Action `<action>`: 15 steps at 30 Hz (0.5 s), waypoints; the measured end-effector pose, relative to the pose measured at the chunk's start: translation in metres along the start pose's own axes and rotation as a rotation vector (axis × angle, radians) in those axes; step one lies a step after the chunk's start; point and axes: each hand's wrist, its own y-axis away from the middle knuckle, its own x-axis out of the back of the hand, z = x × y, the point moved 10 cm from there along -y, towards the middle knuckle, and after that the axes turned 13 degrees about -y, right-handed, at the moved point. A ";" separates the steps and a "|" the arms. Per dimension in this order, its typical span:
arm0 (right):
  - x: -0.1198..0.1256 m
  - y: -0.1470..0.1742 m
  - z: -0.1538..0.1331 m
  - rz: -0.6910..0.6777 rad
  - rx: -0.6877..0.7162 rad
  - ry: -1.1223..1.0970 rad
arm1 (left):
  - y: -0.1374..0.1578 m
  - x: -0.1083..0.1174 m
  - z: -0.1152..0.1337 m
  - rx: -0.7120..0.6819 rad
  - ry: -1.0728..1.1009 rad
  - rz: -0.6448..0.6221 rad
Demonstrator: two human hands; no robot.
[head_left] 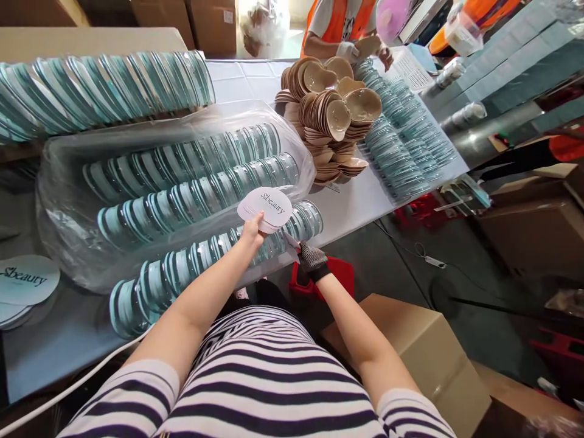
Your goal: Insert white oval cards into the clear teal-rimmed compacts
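Note:
My bare left hand (253, 230) is closed on a small stack of white oval cards (268, 208) printed with "beauty", the thumb on top. Just to its right, my right hand (314, 259), in a dark knit glove, is closed round a thin pale piece that I cannot make out. Beneath both hands runs a row of clear teal-edged lids (182, 267) standing on edge along the table's near side. Beyond it, more such lids (201, 196) lie in rows inside a clear plastic bag (68, 182).
Brown oval bowl-like pieces (338, 120) are heaped beyond my hands, with teal stacks (401, 146) at their right. More printed ovals (28, 280) lie far left. A cardboard box (410, 347) and red crate (340, 277) stand below the table (356, 207). A person in an orange vest (344, 24) works opposite.

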 end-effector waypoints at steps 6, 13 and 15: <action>0.007 -0.007 0.010 -0.039 -0.108 -0.003 | -0.004 0.004 -0.003 0.004 -0.001 0.027; -0.007 -0.026 -0.013 0.011 -0.034 -0.051 | -0.003 0.004 -0.004 0.006 -0.015 0.088; -0.008 -0.034 -0.019 0.000 -0.021 -0.028 | -0.003 0.003 -0.004 0.007 -0.017 0.077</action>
